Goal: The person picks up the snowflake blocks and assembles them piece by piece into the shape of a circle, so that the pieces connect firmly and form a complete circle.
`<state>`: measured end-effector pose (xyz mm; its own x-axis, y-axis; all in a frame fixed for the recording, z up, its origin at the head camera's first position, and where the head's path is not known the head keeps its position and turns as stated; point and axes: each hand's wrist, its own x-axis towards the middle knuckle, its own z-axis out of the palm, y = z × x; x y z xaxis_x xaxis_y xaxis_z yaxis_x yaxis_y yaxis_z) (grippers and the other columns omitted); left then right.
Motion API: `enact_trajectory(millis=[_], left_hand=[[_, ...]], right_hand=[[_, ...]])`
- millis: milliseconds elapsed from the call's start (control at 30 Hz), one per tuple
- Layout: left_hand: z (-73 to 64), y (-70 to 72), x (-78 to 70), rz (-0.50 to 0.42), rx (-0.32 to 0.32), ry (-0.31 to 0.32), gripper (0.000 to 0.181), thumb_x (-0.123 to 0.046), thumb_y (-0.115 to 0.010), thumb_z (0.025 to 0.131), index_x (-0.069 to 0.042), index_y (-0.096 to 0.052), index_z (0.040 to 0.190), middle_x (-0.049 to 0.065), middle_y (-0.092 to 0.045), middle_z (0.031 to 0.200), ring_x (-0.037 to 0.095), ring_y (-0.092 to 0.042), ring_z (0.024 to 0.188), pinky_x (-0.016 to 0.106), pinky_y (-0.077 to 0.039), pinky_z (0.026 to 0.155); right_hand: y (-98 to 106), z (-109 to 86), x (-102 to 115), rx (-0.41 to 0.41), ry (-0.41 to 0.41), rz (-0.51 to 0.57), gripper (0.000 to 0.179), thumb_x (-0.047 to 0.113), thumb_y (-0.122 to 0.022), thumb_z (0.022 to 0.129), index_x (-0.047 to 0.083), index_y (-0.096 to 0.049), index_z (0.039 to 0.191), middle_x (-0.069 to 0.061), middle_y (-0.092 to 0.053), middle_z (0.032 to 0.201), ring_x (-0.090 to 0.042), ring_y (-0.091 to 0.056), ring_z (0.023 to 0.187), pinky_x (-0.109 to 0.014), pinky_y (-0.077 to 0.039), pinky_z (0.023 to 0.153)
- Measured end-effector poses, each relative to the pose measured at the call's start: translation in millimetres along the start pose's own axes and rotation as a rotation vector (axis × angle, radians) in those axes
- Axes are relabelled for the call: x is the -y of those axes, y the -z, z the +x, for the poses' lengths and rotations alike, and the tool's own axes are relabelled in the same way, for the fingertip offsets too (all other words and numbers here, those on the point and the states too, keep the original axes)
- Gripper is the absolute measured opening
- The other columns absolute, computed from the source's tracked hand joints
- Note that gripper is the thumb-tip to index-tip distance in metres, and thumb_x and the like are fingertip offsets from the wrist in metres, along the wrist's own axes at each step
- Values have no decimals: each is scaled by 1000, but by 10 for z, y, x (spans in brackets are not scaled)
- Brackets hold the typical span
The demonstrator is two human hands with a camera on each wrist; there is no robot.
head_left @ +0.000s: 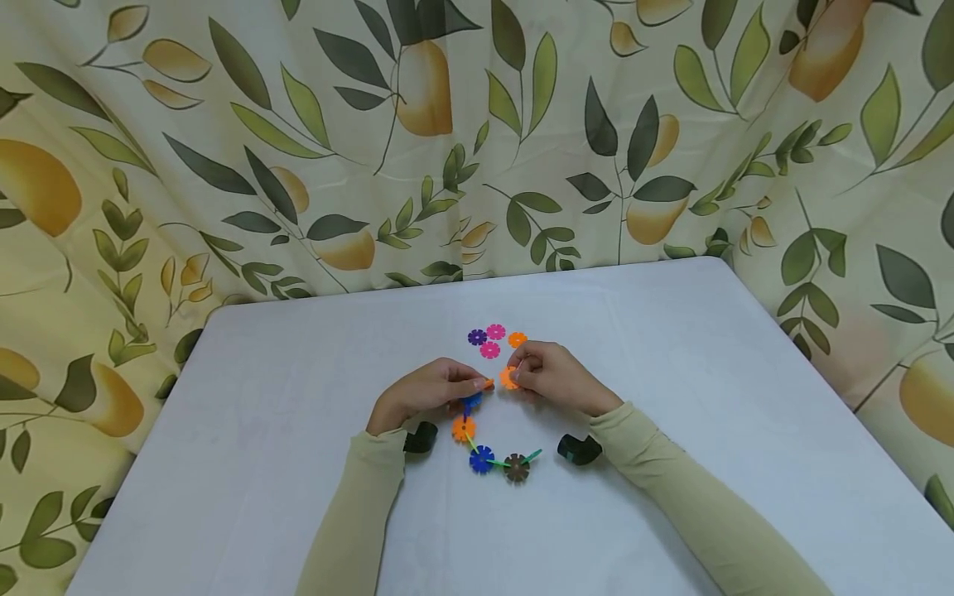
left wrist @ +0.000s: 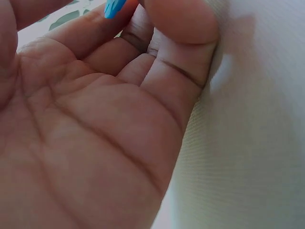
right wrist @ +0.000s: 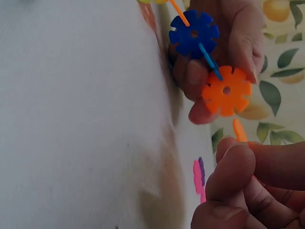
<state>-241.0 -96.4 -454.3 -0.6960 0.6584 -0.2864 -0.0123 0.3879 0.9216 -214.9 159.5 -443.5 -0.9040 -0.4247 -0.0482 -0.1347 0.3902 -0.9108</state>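
My left hand holds the end of a curved chain of notched plastic discs, its fingertips at the last orange disc. A light blue disc, seen edge-on, joins that one to a blue disc. From there the chain runs toward me over another orange disc and a second blue disc to a brown disc with a green disc on its edge. My right hand pinches a separate orange disc edge-on, close to the chain's end but apart from it.
Beyond the hands lie loose discs on the white table: a purple one, two pink ones including the farther pink disc, and an orange one. A leaf-patterned curtain hangs behind the table.
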Motion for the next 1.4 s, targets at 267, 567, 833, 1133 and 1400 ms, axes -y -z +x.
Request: enact_trajectory(millis=[267,567,833,1133,1400], left_hand=[[17,-9,10,26,-1,-19,31,-21,-62,111,3,-75,125,4,-55,77,17,-50,69,26,-42,64],[11,-18,-5,57,-25,-24,27,-16,-62,110,5,-74,122,3,-61,84,17,-54,71,26,-47,67],[15,-27,-1,68,-45,-27,24,-14,-61,110,4,-75,118,3,-63,84,16,-55,72,27,-47,67],[-21,-10,-14,18,9,27,34,-24,-63,109,-1,-70,132,4,-62,90,18,-56,72,28,-51,70],[-20,4,-8,-5,26,21,31,-25,-62,109,-1,-68,128,5,-65,97,19,-56,75,28,-51,69]], right_hand=[[-91,30,83,-12,9,-29,5,-3,-64,100,-3,-67,104,-8,-64,76,-24,-59,63,-29,-50,61],[-157,56,102,-6,57,-64,9,-9,-64,98,-1,-68,100,-4,-62,75,-21,-59,61,-27,-48,60],[-190,76,77,-13,118,-94,9,-7,-65,99,1,-69,99,-1,-61,73,-16,-55,58,-28,-48,59],[-154,143,29,-55,127,-181,14,3,-65,104,1,-78,109,-1,-67,83,-18,-58,68,-31,-51,67],[17,261,63,-147,121,-233,20,4,-61,107,-3,-76,118,-16,-74,109,-26,-64,90,-38,-55,80]])
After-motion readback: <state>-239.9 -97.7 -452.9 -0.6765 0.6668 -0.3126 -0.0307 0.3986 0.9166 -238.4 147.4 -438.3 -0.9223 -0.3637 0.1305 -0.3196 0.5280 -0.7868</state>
